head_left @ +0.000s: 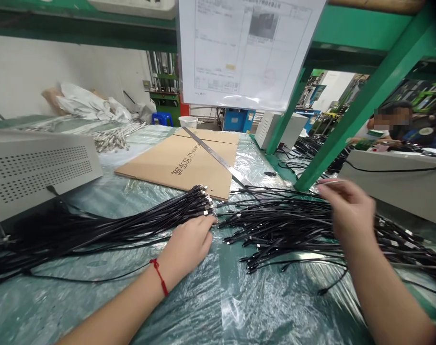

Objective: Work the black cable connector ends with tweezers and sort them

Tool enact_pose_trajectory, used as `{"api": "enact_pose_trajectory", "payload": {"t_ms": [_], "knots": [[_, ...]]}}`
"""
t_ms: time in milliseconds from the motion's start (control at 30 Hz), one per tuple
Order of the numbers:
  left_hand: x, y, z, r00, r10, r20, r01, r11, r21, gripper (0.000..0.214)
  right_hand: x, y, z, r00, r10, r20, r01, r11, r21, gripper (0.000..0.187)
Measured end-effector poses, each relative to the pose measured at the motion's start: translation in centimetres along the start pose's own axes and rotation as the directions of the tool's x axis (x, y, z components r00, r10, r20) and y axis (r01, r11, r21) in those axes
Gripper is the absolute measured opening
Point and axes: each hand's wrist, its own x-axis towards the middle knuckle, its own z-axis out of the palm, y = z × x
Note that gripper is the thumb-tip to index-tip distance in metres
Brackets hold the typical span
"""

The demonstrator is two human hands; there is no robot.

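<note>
A neat bundle of black cables point(131, 223) with metal-tipped plugs lies across the plastic-covered table point(218, 306), running left from the centre. My left hand point(189, 244) rests at the bundle's plug ends, fingers curled against them. A looser heap of black cables point(293, 225) spreads to the right. My right hand point(347, 208) hovers over that heap, fingers bent and blurred by motion; whether it holds a cable is unclear. A red string circles my left wrist.
A flat cardboard sheet point(182, 163) with a long metal ruler point(218, 155) lies behind the cables. A grey perforated metal box point(34, 167) stands at left. A green steel post point(350, 110) rises at right. A person sits at far right behind another grey unit point(401, 187).
</note>
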Motion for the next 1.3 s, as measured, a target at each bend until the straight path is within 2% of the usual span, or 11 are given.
{"api": "enact_pose_trajectory", "payload": {"t_ms": [33, 67, 133, 200, 333, 500, 600, 700, 833, 1067, 1300], "knots": [[-0.2, 0.2, 0.0, 1.000, 0.015, 0.004, -0.015, 1.000, -0.008, 0.026, -0.5, -0.9, 1.7, 0.999, 0.012, 0.053, -0.011, 1.000, -0.022, 0.017], [-0.3, 0.4, 0.0, 1.000, 0.028, 0.009, -0.028, 1.000, -0.013, 0.028, -1.0, -1.9, 3.4, 0.981, 0.036, 0.190, -0.027, 0.998, -0.048, 0.021], [-0.6, 0.7, 0.0, 0.999, 0.045, 0.017, -0.045, 0.999, -0.015, 0.028, -2.2, -3.9, 6.2, 0.813, 0.056, 0.579, 0.005, 0.995, -0.104, 0.015], [-0.7, 0.9, 0.0, 0.998, 0.053, 0.028, -0.053, 0.999, -0.010, 0.028, -3.2, -5.5, 7.9, 0.694, 0.080, 0.716, -0.026, 0.996, -0.087, 0.008], [-0.8, 1.1, 0.0, 0.997, 0.051, 0.059, -0.052, 0.999, 0.012, 0.024, -3.9, -6.5, 8.7, 0.632, 0.130, 0.764, -0.158, 0.987, -0.038, 0.007], [-0.7, 1.1, 0.1, 0.997, -0.003, 0.071, -0.001, 0.998, 0.056, 0.024, -3.9, -6.4, 8.4, 0.576, 0.119, 0.809, -0.144, 0.989, -0.042, 0.004], [-0.8, 1.4, 0.2, 0.996, 0.018, 0.089, -0.023, 0.998, 0.059, 0.026, -4.1, -6.5, 8.7, 0.595, 0.107, 0.796, -0.117, 0.992, -0.046, 0.004], [-1.0, 1.8, 0.3, 0.991, 0.124, 0.056, -0.124, 0.992, -0.002, 0.028, -4.3, -6.5, 8.9, 0.639, 0.086, 0.764, -0.114, 0.993, -0.017, 0.006], [-1.4, 2.3, 0.2, 0.956, 0.256, -0.143, -0.273, 0.955, -0.114, 0.019, -4.0, -6.7, 8.8, 0.676, 0.090, 0.732, -0.150, 0.988, 0.017, 0.007], [-1.7, 2.9, -0.5, 0.908, 0.257, -0.331, -0.313, 0.941, -0.128, 0.011, -4.5, -7.6, 8.9, 0.720, 0.072, 0.690, -0.168, 0.983, 0.072, 0.009], [-2.1, 3.5, -0.7, 0.883, 0.244, -0.401, -0.338, 0.923, -0.185, 0.012, -5.6, -7.8, 8.6, 0.913, -0.005, 0.409, -0.066, 0.985, 0.158, 0.023]]}}
